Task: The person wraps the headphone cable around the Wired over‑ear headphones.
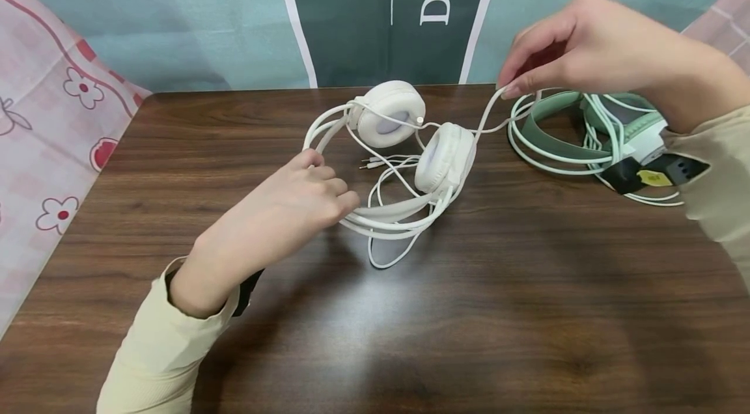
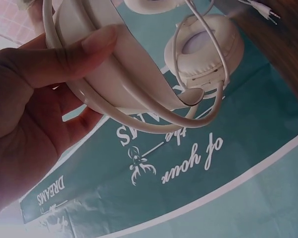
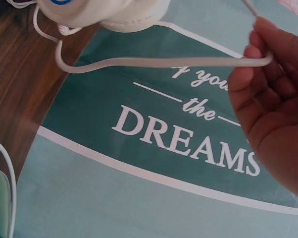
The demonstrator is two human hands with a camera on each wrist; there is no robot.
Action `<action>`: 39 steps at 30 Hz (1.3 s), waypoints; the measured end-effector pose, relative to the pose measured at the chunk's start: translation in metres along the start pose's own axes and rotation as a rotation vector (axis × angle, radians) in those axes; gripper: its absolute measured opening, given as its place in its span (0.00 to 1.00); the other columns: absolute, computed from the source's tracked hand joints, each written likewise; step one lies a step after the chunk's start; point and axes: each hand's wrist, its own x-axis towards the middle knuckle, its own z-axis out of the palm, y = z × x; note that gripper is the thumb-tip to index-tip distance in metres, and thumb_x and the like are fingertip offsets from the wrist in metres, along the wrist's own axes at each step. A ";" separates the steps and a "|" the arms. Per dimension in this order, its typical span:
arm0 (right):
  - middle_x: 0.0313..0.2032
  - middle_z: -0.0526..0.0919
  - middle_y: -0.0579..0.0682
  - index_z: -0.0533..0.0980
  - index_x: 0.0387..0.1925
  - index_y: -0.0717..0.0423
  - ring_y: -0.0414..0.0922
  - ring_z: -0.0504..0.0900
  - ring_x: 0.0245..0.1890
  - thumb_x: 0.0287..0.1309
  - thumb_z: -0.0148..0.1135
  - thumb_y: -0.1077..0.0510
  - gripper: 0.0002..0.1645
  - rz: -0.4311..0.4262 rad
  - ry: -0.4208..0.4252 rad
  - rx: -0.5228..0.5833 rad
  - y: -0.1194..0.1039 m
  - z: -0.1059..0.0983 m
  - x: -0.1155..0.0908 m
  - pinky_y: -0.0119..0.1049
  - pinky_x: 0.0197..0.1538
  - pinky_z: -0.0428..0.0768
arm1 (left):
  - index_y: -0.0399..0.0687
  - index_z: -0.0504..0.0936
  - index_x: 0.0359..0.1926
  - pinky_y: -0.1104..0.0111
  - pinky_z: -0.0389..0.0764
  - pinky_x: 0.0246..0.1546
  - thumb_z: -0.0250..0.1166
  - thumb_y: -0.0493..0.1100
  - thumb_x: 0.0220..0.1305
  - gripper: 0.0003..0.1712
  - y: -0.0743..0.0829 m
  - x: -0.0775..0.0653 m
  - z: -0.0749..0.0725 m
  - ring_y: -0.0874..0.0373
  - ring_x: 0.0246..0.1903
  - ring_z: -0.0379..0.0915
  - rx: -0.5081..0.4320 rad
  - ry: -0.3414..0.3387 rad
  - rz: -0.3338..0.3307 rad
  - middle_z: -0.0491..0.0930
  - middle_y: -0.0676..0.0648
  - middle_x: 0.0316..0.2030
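- Left hand [image 1: 287, 202]: grasping the headband of the white headphones [image 1: 443, 155] – thumb laid across it in the left wrist view. My judgement: a firm grip on the band alone, well off the ear pads, steadies the pair best.
- White headphones: near the far edge of the table, between the hands. The band side looks raised; I cannot tell whether either cup touches wood.
- Plugs [image 1: 370, 165]: behind the headband, with loose cord around them. Worth leaving that end free, I judge, so nothing tugs tight.
- Cord [image 1: 488, 113]: one strand crosses the cups; another rises from the right cup. Slow, even handling should suit it; a quick pull could snag on a cup.
- Right hand [image 1: 592, 46]: pinching the cord between thumb and fingertips, raised above the table. A light pinch seems enough.
- Green headphones [image 1: 547, 127]: below the right hand, own pale cord looped round. Risk, as I judge it: the two cords catching.
- Surface: brown wood-grain table [image 1: 527, 323], glossy, light glaring off the near middle.
- Room: pink-and-white flowered cloth [image 1: 41, 140] at left; blue-green cloth [image 1: 193, 17] behind, its dark panel [image 1: 387, 56] printed with white lettering; more pink at far right.
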 end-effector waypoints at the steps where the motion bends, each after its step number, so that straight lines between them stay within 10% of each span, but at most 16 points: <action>1: 0.30 0.83 0.41 0.83 0.31 0.42 0.39 0.75 0.25 0.41 0.72 0.59 0.11 0.007 0.004 -0.020 -0.033 -0.004 -0.001 0.28 0.25 0.69 | 0.47 0.74 0.25 0.63 0.65 0.37 0.65 0.28 0.47 0.11 0.000 0.000 0.000 0.54 0.22 0.65 0.002 0.000 0.003 0.69 0.53 0.18; 5: 0.25 0.82 0.39 0.83 0.25 0.42 0.37 0.75 0.23 0.41 0.71 0.65 0.12 0.052 0.009 -0.053 -0.099 -0.012 0.000 0.26 0.23 0.70 | 0.47 0.74 0.24 0.63 0.65 0.38 0.65 0.29 0.48 0.10 0.001 0.002 0.000 0.54 0.22 0.65 0.011 0.002 0.012 0.70 0.53 0.18; 16: 0.28 0.82 0.39 0.83 0.32 0.37 0.35 0.73 0.24 0.43 0.70 0.51 0.09 -0.071 -0.004 -0.068 -0.041 -0.004 0.017 0.26 0.23 0.67 | 0.48 0.72 0.21 0.64 0.65 0.37 0.63 0.27 0.48 0.13 0.003 0.005 -0.003 0.54 0.20 0.61 0.028 0.007 0.045 0.67 0.53 0.16; 27: 0.15 0.74 0.44 0.77 0.26 0.56 0.39 0.72 0.14 0.47 0.65 0.68 0.07 -0.090 -0.099 -0.010 -0.110 0.006 0.014 0.25 0.19 0.70 | 0.49 0.74 0.22 0.65 0.66 0.43 0.60 0.23 0.46 0.14 0.005 0.006 -0.003 0.58 0.21 0.64 -0.017 0.031 0.134 0.68 0.55 0.17; 39: 0.14 0.69 0.39 0.75 0.17 0.46 0.35 0.65 0.16 0.39 0.73 0.53 0.12 -0.098 -0.084 -0.200 -0.106 0.009 0.013 0.26 0.21 0.61 | 0.48 0.73 0.23 0.66 0.66 0.43 0.61 0.26 0.47 0.12 0.014 0.006 -0.002 0.58 0.21 0.64 -0.078 0.062 0.196 0.69 0.55 0.17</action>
